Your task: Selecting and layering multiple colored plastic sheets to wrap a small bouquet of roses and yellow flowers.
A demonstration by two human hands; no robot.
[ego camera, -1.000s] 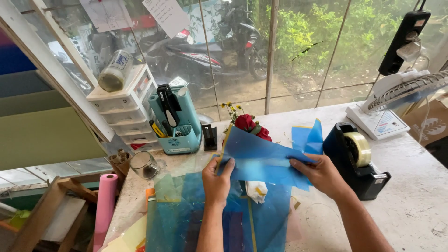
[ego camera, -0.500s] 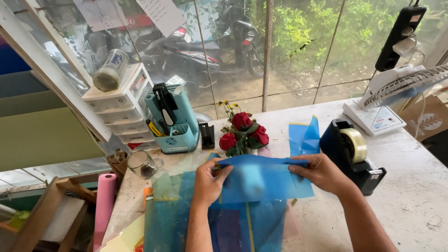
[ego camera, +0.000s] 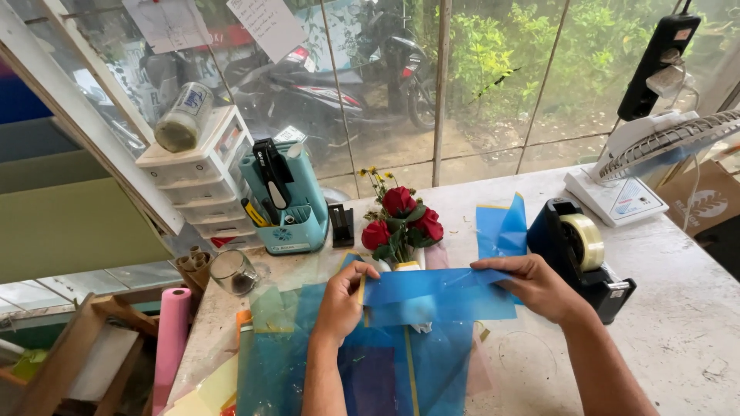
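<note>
- Both hands hold a folded sheet of blue translucent wrapping paper (ego camera: 439, 295) flat and level, just in front of the small bunch of red roses (ego camera: 401, 223), stretched taut between them so the fold sits straight.
- Left hand (ego camera: 343, 302) pinches the sheet's left end, thumb on top near the fold, fingers curled under, wrist straight.
- Right hand (ego camera: 536, 285) clamps the right end, fingers pointing left along the top edge, thumb hidden beneath, so I cannot tell how it presses.
- More blue and teal sheets (ego camera: 362, 362) lie underneath on the white worktable (ego camera: 678, 339).
- The black tape dispenser (ego camera: 582, 254) sits just beside the right hand; the teal tool caddy (ego camera: 281, 204) stands back left.
</note>
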